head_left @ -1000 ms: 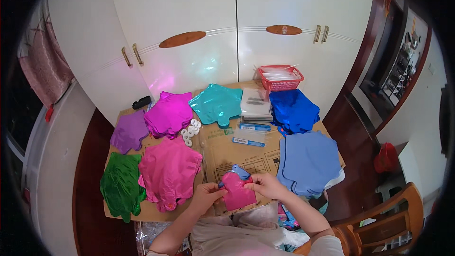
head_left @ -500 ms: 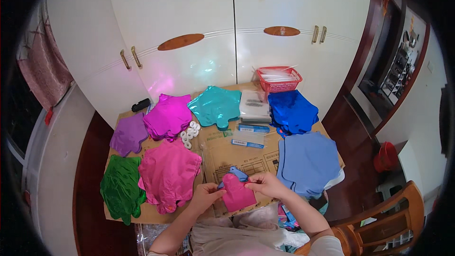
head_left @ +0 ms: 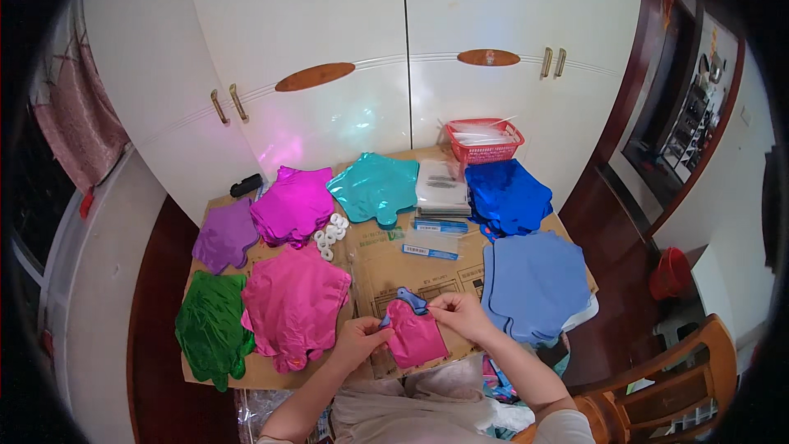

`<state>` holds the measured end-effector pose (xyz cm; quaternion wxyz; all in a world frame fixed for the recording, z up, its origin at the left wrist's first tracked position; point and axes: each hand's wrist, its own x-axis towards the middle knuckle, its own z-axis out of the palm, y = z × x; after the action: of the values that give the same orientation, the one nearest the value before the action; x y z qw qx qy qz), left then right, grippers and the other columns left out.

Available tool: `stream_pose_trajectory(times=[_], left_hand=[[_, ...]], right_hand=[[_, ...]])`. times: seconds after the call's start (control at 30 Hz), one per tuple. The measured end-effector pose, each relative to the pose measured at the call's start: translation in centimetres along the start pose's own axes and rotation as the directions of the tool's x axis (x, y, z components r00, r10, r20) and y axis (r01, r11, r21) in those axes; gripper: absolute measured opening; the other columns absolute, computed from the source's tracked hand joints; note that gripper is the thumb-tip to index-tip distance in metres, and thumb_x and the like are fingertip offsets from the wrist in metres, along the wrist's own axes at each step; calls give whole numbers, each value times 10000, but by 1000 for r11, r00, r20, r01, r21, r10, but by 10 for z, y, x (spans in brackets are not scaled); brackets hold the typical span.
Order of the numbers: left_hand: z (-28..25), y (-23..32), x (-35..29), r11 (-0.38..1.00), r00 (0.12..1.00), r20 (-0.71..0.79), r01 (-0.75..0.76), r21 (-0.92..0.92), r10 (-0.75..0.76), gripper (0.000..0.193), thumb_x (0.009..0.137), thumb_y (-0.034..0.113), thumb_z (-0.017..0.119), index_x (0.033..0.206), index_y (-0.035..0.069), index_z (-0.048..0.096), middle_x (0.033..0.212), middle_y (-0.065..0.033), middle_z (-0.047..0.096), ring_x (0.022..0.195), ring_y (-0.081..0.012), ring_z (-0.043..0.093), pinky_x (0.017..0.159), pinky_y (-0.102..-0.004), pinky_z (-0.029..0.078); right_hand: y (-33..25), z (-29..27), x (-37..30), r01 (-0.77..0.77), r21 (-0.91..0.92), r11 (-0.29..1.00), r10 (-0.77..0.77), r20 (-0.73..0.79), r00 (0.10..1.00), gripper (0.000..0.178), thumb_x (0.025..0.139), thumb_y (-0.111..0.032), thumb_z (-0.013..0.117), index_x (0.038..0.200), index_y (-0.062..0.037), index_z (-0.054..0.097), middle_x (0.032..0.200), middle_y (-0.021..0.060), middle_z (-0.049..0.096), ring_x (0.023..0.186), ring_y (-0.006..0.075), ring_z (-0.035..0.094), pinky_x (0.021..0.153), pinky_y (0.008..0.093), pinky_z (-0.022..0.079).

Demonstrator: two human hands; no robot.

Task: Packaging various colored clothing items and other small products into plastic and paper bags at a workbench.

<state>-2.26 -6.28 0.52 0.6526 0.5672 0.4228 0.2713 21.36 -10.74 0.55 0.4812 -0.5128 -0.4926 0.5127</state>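
Worktop middle (head_left: 380, 270): lay bare, passable
Near edge: pink-and-blue bundle (head_left: 415, 341) stood in the way
Left: pink stack (head_left: 296, 304) blocked
Right: pale blue stack (head_left: 538, 284) blocked
Far side: packets (head_left: 431, 252) obstructed

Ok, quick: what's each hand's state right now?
Left hand: closed, pinching the left edge of the small pink foil piece.
Right hand: closed, pinching the right end of the blue foil.

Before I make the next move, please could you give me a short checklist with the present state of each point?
1. Left hand pinches the pink foil piece: ok.
2. Right hand, at its upper right, pinches firmly: cannot tell.
3. Blue foil piece fully covered by the pink one: not ok, it shows above.
4. White rolls apart from both hands: ok.
5. Red plastic basket upright: ok.
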Motion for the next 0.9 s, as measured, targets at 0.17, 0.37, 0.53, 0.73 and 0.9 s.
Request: stream_pose_trajectory(times=[0.17,0.37,0.53,0.73,0.9], left_hand=[[-4,-11,14,1000,1000,-18,-4,27,5,99,834,126,688,809,41,644,656,16,608,553,-49,547,477,-192,414],[-1,-9,30,999,997,69,17,30,-20,95,851,121,658,851,26,653,673,-9,626,561,-65,567,495,-196,444],[-11,-7,45,945,1000,-9,8,327,-5,148,804,160,683,856,23,662,709,-32,659,618,-87,616,562,-229,488],[-9,-8,43,758,983,-15,-133,638,185,220,758,231,708,852,37,663,752,-80,678,681,-187,656,642,-305,511],[-1,-5,35,550,907,122,-346,760,402,156,784,189,656,839,45,638,745,-96,623,716,-267,629,644,-366,504]], right_hand=[[-8,3,2,9,192,981,-4,-28,1000,71,864,-101,643,837,-36,643,738,-40,591,678,21,516,575,184,417],[26,-25,36,-13,-230,973,48,147,988,95,854,-108,652,854,-15,637,688,-38,573,625,41,530,538,216,435],[8,-18,45,81,-494,866,5,170,985,97,844,-119,665,880,-32,640,613,-22,551,535,61,524,481,246,430],[13,-15,49,119,-545,830,-56,130,990,105,822,-137,681,869,-55,634,614,31,569,540,126,559,506,283,449],[28,-15,51,416,-678,606,-408,185,894,122,777,-101,665,893,-84,632,763,83,602,715,283,617,623,360,491]])
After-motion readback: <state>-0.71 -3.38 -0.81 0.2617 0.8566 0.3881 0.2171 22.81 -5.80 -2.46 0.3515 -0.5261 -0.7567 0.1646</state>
